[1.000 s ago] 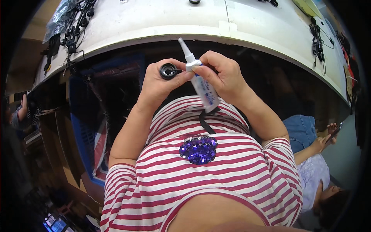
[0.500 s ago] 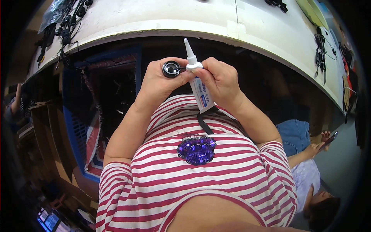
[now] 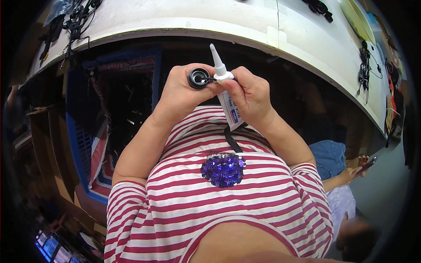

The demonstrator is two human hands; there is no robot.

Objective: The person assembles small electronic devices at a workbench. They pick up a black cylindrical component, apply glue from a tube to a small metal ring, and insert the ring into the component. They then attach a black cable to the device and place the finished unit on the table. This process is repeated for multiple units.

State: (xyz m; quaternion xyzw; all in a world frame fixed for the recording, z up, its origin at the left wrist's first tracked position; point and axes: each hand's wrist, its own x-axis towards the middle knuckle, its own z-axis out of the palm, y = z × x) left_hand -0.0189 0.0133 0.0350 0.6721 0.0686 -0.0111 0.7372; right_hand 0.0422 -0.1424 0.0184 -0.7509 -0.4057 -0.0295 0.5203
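Observation:
My left hand (image 3: 182,90) is closed around a small black round part (image 3: 198,78) with a ring-shaped, hollow-looking end. A thin dark cord runs from it toward my right hand (image 3: 251,94). That hand pinches a white tube (image 3: 229,107) with a label; its long white nozzle (image 3: 217,59) points up and away from me. The tube's collar sits right beside the black part, between my two thumbs. Whether the nozzle is capped I cannot tell. Both hands are held in front of my body, just short of the table edge.
A white table (image 3: 184,17) curves across the far side, with black cables (image 3: 76,26) at left and more cables (image 3: 365,65) at right. A blue crate (image 3: 79,136) stands low at left. At lower right, a person (image 3: 344,197) holds a phone (image 3: 367,165).
Both hands keep their grips and stay close together. The black part and the tube have shifted slightly to the right. The view has turned a little.

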